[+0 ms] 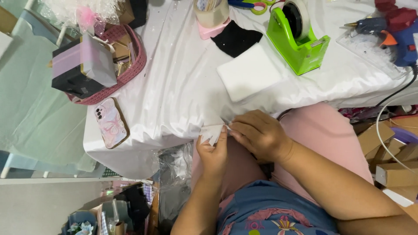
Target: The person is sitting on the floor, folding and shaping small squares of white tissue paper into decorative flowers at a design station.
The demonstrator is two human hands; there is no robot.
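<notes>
A small piece of white tissue paper (212, 133) is pinched between the left hand (213, 152) and the right hand (259, 135), at the near edge of the white-draped table (174, 87). Beyond it lies a white foam square (249, 72), then a green tape dispenser (297, 41). Left of the paper, a pink basket (130, 65) holds boxes.

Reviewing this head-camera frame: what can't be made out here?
- White piece: pinched between left hand and right hand; fingers cover part of it, so its full shape is unclear.
- Glue gun: cut off by the right edge.
- Scissors: cut off by the top edge.
- Basket: boxes hide what lies under them.
- Cup: top cut off, contents unclear.
</notes>
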